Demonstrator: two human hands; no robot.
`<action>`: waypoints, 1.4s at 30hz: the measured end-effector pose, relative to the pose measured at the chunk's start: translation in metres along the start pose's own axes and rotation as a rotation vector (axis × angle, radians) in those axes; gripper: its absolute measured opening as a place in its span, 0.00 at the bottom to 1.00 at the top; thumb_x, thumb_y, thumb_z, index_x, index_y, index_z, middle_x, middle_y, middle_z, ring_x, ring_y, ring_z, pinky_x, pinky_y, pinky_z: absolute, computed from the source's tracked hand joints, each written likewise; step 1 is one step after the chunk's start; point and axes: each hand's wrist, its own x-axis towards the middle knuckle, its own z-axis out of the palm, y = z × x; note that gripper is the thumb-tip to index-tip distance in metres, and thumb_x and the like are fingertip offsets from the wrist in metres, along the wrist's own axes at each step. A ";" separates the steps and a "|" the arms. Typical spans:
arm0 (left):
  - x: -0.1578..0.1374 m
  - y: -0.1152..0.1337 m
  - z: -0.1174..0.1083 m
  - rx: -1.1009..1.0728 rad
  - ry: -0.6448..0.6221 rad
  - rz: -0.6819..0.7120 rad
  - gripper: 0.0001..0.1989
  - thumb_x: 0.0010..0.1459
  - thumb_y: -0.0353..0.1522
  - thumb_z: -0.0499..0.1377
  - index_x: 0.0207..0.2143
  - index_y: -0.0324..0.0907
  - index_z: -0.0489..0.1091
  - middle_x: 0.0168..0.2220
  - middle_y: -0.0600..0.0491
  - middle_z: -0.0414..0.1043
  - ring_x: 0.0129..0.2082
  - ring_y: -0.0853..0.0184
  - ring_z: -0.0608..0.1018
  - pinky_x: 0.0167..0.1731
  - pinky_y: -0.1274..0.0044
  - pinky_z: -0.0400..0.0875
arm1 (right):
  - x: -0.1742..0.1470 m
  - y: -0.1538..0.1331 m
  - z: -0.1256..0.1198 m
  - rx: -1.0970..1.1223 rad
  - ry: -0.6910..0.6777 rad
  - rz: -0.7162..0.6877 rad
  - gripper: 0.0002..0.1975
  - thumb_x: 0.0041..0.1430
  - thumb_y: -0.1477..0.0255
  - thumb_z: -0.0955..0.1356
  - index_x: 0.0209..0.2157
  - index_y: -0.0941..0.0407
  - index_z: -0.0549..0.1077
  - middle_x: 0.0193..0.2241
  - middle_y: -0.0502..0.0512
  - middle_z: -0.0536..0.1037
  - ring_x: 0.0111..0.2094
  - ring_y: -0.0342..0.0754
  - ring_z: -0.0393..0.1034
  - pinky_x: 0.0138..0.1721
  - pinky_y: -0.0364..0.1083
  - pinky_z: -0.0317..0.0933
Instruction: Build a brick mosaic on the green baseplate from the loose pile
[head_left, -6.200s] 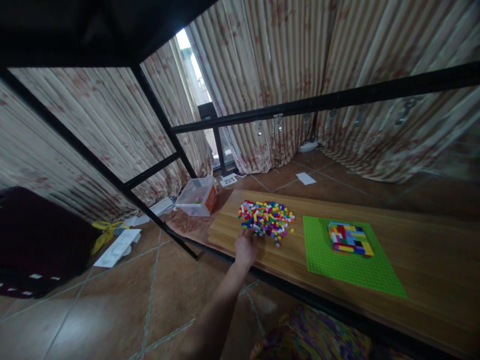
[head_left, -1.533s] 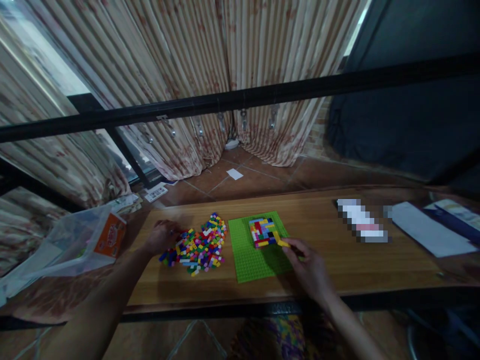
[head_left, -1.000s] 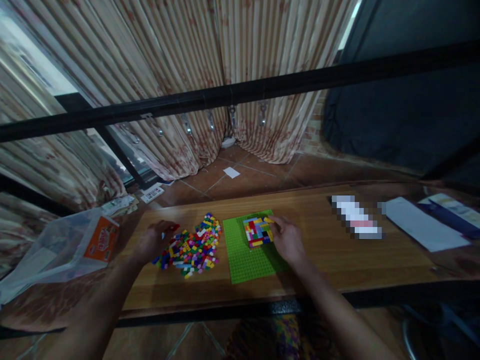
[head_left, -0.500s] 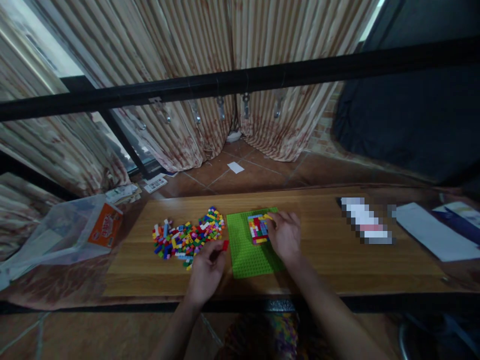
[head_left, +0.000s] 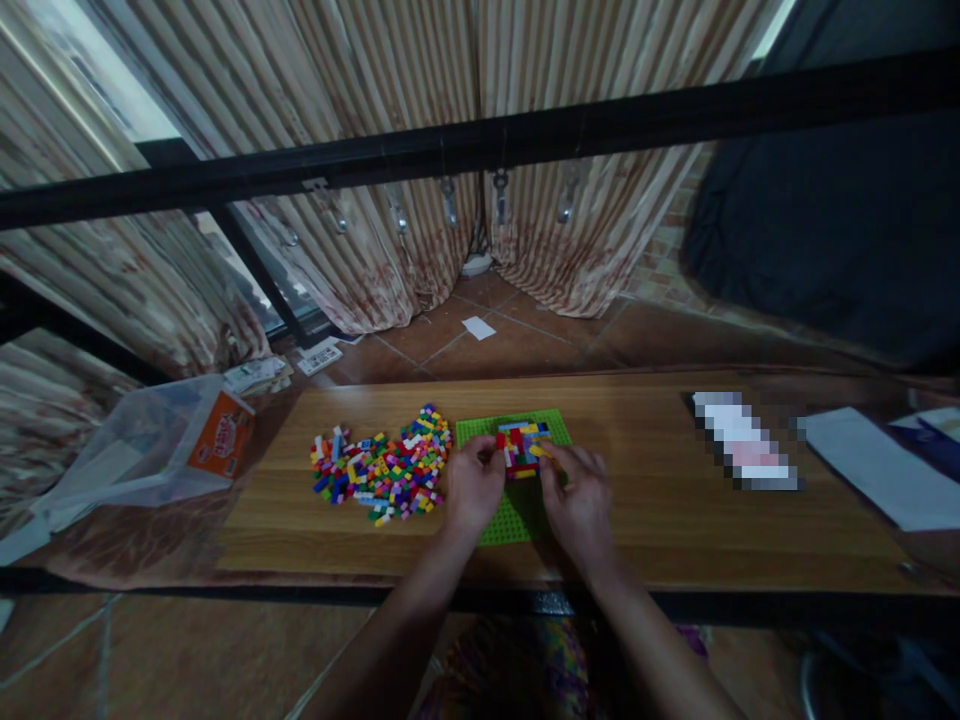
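Note:
On the green baseplate (head_left: 517, 527) sits a low block of toy bricks (head_left: 523, 457) in red, yellow, blue and other colours. My left hand (head_left: 476, 488) is closed at its left side, with a red brick (head_left: 501, 441) pinched at the fingertips. From the right, my right hand (head_left: 581, 500) reaches in with a yellow brick (head_left: 538, 451) between thumb and finger, over the block's right part. Whether either held brick touches the block I cannot tell. Part of the plate is hidden under both hands.
Left of the plate spreads a pile of loose bricks (head_left: 390, 470) on the wooden table (head_left: 300, 545). A clear plastic bin (head_left: 150, 440) with an orange label stands at the far left. To the right lie a blurred-out phone-like object (head_left: 742, 440) and a white sheet (head_left: 862, 465).
My left hand has moved right and up with the red brick, from beside the pile to the block. The right hand stays near the block, its yellow brick now slightly lower. The view has shifted slightly.

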 end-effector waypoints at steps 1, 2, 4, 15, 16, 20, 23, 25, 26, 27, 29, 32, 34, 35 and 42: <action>0.000 0.002 0.001 0.024 0.008 -0.006 0.09 0.56 0.30 0.57 0.39 0.42 0.74 0.33 0.51 0.78 0.32 0.65 0.79 0.36 0.73 0.73 | 0.001 0.000 0.001 0.001 0.004 -0.003 0.14 0.63 0.72 0.61 0.43 0.57 0.76 0.38 0.60 0.78 0.39 0.52 0.67 0.44 0.51 0.60; 0.000 0.003 0.001 0.046 0.018 -0.009 0.09 0.55 0.30 0.57 0.39 0.42 0.74 0.33 0.51 0.78 0.33 0.65 0.79 0.37 0.73 0.73 | 0.001 0.001 0.002 0.002 0.013 -0.004 0.14 0.63 0.71 0.61 0.43 0.57 0.76 0.37 0.60 0.78 0.39 0.52 0.67 0.43 0.51 0.60; -0.001 0.007 0.002 0.084 0.035 -0.008 0.10 0.55 0.29 0.57 0.40 0.42 0.73 0.33 0.52 0.78 0.33 0.66 0.79 0.37 0.75 0.72 | 0.001 0.004 0.005 0.009 0.033 -0.006 0.13 0.63 0.71 0.62 0.42 0.57 0.77 0.36 0.59 0.78 0.39 0.53 0.67 0.43 0.51 0.61; -0.005 0.014 0.005 0.092 0.072 0.019 0.11 0.54 0.28 0.57 0.40 0.40 0.73 0.35 0.51 0.78 0.32 0.68 0.78 0.36 0.76 0.72 | 0.001 0.014 0.005 0.104 0.090 -0.020 0.10 0.61 0.72 0.65 0.40 0.55 0.78 0.35 0.56 0.80 0.38 0.51 0.69 0.43 0.50 0.60; -0.006 0.013 0.004 0.088 0.075 0.021 0.11 0.54 0.28 0.57 0.40 0.39 0.73 0.36 0.50 0.78 0.31 0.68 0.78 0.36 0.76 0.72 | 0.003 0.012 0.007 0.114 0.085 -0.034 0.10 0.61 0.72 0.65 0.40 0.54 0.78 0.36 0.55 0.80 0.38 0.50 0.69 0.43 0.50 0.60; -0.010 0.007 -0.003 0.113 0.099 0.040 0.11 0.54 0.27 0.57 0.41 0.39 0.73 0.35 0.51 0.77 0.29 0.69 0.77 0.36 0.75 0.72 | 0.012 0.004 0.020 0.084 0.063 -0.078 0.08 0.60 0.71 0.67 0.39 0.52 0.78 0.37 0.53 0.81 0.38 0.51 0.68 0.44 0.50 0.57; -0.014 0.003 -0.008 0.152 0.085 0.094 0.13 0.54 0.26 0.56 0.42 0.39 0.73 0.37 0.50 0.76 0.34 0.67 0.77 0.39 0.74 0.72 | 0.017 0.001 0.029 0.005 0.033 -0.101 0.07 0.60 0.72 0.67 0.37 0.53 0.78 0.35 0.53 0.80 0.38 0.52 0.67 0.44 0.50 0.56; -0.015 0.002 -0.010 0.182 0.042 0.155 0.16 0.54 0.25 0.55 0.45 0.41 0.73 0.39 0.50 0.76 0.37 0.66 0.77 0.41 0.74 0.72 | 0.018 0.000 0.033 -0.044 0.026 -0.122 0.07 0.59 0.73 0.67 0.36 0.54 0.78 0.34 0.53 0.80 0.38 0.52 0.65 0.43 0.50 0.55; -0.016 0.003 -0.010 0.203 0.014 0.185 0.18 0.54 0.24 0.54 0.47 0.41 0.72 0.39 0.50 0.75 0.38 0.66 0.77 0.42 0.74 0.72 | 0.018 0.000 0.034 -0.061 0.027 -0.131 0.07 0.59 0.73 0.67 0.35 0.54 0.78 0.34 0.53 0.80 0.37 0.52 0.65 0.42 0.50 0.55; -0.016 0.003 -0.011 0.228 -0.014 0.211 0.20 0.54 0.24 0.54 0.49 0.42 0.72 0.40 0.50 0.75 0.39 0.66 0.76 0.43 0.74 0.72 | 0.018 0.000 0.035 -0.071 0.029 -0.136 0.07 0.59 0.73 0.67 0.35 0.54 0.78 0.33 0.54 0.79 0.37 0.52 0.65 0.42 0.49 0.55; -0.016 0.005 -0.011 0.286 -0.059 0.248 0.22 0.54 0.23 0.53 0.51 0.43 0.71 0.41 0.49 0.74 0.39 0.65 0.76 0.45 0.73 0.71 | 0.017 -0.001 0.035 -0.081 0.030 -0.136 0.07 0.59 0.74 0.66 0.35 0.55 0.78 0.33 0.54 0.79 0.37 0.52 0.64 0.42 0.49 0.55; -0.015 0.005 -0.011 0.359 -0.092 0.289 0.24 0.54 0.23 0.52 0.53 0.44 0.70 0.41 0.49 0.73 0.41 0.64 0.76 0.46 0.72 0.71 | 0.016 -0.004 0.036 -0.091 0.017 -0.121 0.07 0.59 0.74 0.66 0.34 0.55 0.77 0.32 0.54 0.78 0.37 0.52 0.64 0.42 0.49 0.55; -0.014 0.004 -0.012 0.395 -0.113 0.315 0.24 0.54 0.23 0.51 0.54 0.44 0.69 0.41 0.49 0.73 0.41 0.63 0.75 0.46 0.72 0.71 | 0.015 -0.005 0.036 -0.095 -0.005 -0.117 0.07 0.59 0.74 0.66 0.34 0.55 0.77 0.33 0.55 0.78 0.38 0.52 0.64 0.42 0.49 0.55; -0.014 0.003 -0.012 0.410 -0.126 0.329 0.25 0.54 0.23 0.51 0.54 0.44 0.68 0.41 0.49 0.73 0.41 0.63 0.75 0.46 0.72 0.71 | 0.014 -0.006 0.036 -0.092 -0.017 -0.115 0.07 0.59 0.73 0.66 0.35 0.55 0.77 0.34 0.55 0.78 0.38 0.52 0.64 0.42 0.49 0.55; -0.013 0.003 -0.018 0.505 -0.203 0.380 0.22 0.56 0.23 0.50 0.52 0.43 0.68 0.40 0.48 0.72 0.39 0.64 0.74 0.45 0.72 0.71 | 0.010 -0.002 0.032 0.002 -0.081 -0.115 0.10 0.63 0.70 0.64 0.39 0.53 0.78 0.37 0.55 0.78 0.40 0.52 0.65 0.43 0.50 0.56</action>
